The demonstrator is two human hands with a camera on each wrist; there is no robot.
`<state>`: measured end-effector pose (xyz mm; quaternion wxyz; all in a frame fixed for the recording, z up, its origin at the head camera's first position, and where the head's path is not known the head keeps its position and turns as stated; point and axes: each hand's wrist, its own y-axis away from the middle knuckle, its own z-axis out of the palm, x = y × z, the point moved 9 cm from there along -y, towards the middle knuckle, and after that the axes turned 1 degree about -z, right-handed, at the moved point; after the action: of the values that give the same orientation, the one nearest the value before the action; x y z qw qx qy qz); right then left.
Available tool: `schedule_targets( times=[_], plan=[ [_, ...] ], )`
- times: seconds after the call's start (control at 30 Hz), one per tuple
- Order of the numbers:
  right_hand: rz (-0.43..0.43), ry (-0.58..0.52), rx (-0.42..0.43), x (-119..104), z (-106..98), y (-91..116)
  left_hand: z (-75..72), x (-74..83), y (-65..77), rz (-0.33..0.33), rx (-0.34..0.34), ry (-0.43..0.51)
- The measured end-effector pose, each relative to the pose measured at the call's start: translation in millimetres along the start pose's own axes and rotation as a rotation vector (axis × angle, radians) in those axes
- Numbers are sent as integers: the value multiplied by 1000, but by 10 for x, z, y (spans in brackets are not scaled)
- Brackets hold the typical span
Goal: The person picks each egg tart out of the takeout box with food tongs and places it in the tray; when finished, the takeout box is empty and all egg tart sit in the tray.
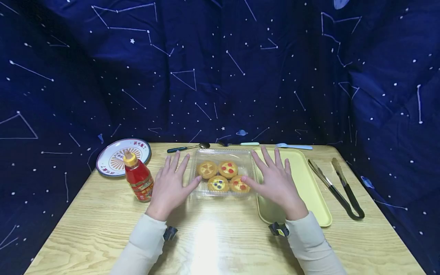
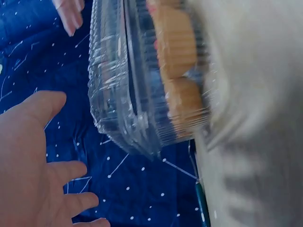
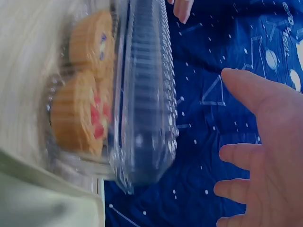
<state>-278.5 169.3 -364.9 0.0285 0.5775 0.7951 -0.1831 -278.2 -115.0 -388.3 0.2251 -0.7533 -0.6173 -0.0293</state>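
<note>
A clear plastic clamshell box (image 1: 203,154) sits on the table with its lid down over several small tarts (image 1: 218,183), some dotted red or blue on top. My left hand (image 1: 173,187) hovers by the box's left side, fingers spread and straight. On the other side, my right hand (image 1: 276,183) is spread too, its thumb overlapping the box's right edge in the head view. Both wrist views show a gap between the box wall (image 2: 111,75) and the palms. Neither hand holds anything.
Left of the box stand a red sauce bottle (image 1: 140,179) and a patterned plate (image 1: 110,152). A yellow tray (image 1: 309,183) lies under the right hand, with black-handled tongs (image 1: 347,196) beyond it. Along the back lie a spoon (image 1: 187,148), a mint-handled utensil (image 1: 247,144) and a blue fork (image 1: 295,146).
</note>
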Motion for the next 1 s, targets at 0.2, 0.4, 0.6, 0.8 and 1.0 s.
schedule_targets(
  times=[0.2,0.4,0.6,0.8,1.0],
  plan=[
    [-118,2,53,-258,19,4,55,-47,127,-21,-20,113],
    [-254,-65,121,-599,51,-12,75,-160,226,-54,9,281],
    [-343,-101,114,-932,87,-36,126,-290,308,-144,-22,441],
    [-405,-72,71,-1230,161,-103,274,-429,358,-237,-73,636],
    [-462,-78,20,-1503,297,-170,424,-531,439,-343,-107,896]
  ],
)
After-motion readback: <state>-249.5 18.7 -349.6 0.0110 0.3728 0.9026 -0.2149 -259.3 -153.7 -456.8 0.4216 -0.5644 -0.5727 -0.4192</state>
